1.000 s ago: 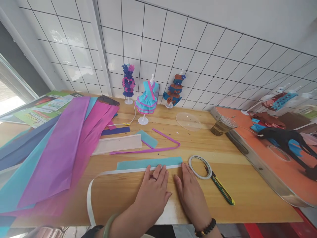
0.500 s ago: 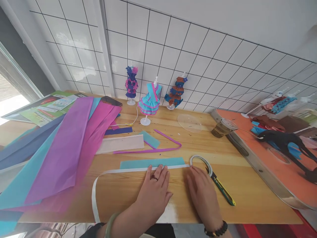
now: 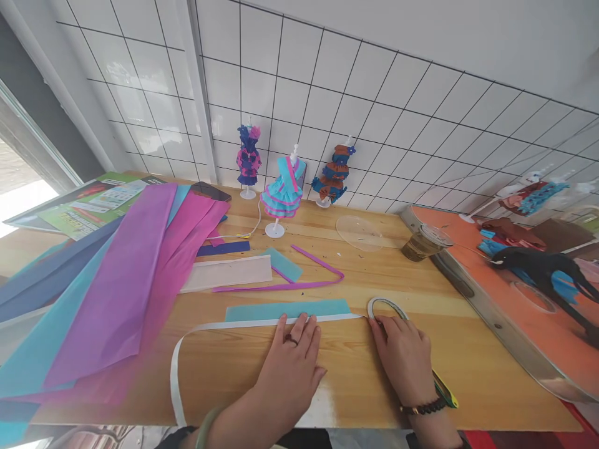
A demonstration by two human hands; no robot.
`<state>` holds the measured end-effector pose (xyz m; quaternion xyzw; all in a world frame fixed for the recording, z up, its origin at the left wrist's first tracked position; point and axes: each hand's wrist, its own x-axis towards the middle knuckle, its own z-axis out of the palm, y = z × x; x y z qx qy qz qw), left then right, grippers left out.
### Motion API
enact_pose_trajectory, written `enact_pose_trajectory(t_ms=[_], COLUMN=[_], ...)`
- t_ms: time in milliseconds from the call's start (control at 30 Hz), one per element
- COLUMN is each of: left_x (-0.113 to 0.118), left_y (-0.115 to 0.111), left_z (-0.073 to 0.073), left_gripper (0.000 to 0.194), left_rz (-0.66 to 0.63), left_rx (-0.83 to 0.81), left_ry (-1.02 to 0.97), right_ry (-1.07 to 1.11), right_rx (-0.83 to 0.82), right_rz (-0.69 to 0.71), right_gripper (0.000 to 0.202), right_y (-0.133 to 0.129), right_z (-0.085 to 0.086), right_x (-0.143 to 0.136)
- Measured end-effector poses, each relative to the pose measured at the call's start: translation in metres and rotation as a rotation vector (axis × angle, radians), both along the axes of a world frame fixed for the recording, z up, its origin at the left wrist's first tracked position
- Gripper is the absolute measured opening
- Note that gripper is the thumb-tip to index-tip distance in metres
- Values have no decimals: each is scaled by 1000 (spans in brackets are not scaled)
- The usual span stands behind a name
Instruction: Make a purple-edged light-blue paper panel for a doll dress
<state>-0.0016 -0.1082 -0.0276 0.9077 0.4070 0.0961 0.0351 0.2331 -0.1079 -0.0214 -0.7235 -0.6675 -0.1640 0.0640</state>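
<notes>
My left hand [image 3: 294, 358] lies flat, fingers stretched out, with its fingertips pressing a white tape strip [image 3: 219, 325] along the near edge of a turquoise strip of thin material [image 3: 322, 307]. The tape's left end curls down over the table's front edge. To the right, my right hand [image 3: 403, 355] is closed on the near side of a roll of tape [image 3: 373, 305], thumb and fingers at its rim. From the roll a narrow length runs left to the turquoise strip. Partly hidden under my right hand is a yellow-green utility knife [image 3: 447, 393].
Purple, pink and blue sheets [image 3: 116, 280] cover the table's left. Behind lie a white strip [image 3: 229, 272] and a purple ribbon [image 3: 281, 287]. A small turquoise dress [image 3: 283, 193] stands between two other dressed stands. A lidded cup [image 3: 423, 242] sits beside an orange-topped case [image 3: 472, 268].
My right hand has moved right, now gripping the tape roll, which has shifted slightly right. The utility knife is now mostly covered by that hand. My left hand stays in place.
</notes>
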Motion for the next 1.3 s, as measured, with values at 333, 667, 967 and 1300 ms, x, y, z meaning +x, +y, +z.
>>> enact_pose_trajectory(t_ms=[333, 667, 967, 1300], left_x=[-1, -4, -78, -150], left_y=[2, 3, 2, -12], left_z=[1, 4, -7, -21], left_gripper=[53, 51, 45, 44], left_rz=[-13, -7, 185, 278], left_rx=[-20, -1, 162, 374], left_ry=[-17, -37, 11, 92], right_ry=[-4, 140, 204, 180], right_rx=[64, 186, 79, 43], right_rz=[13, 238, 667, 715], right_gripper=[31, 27, 36, 37], right_y=[11, 5, -17, -20], right_z=[-10, -10, -9, -8], right_x=[-8, -22, -89, -124])
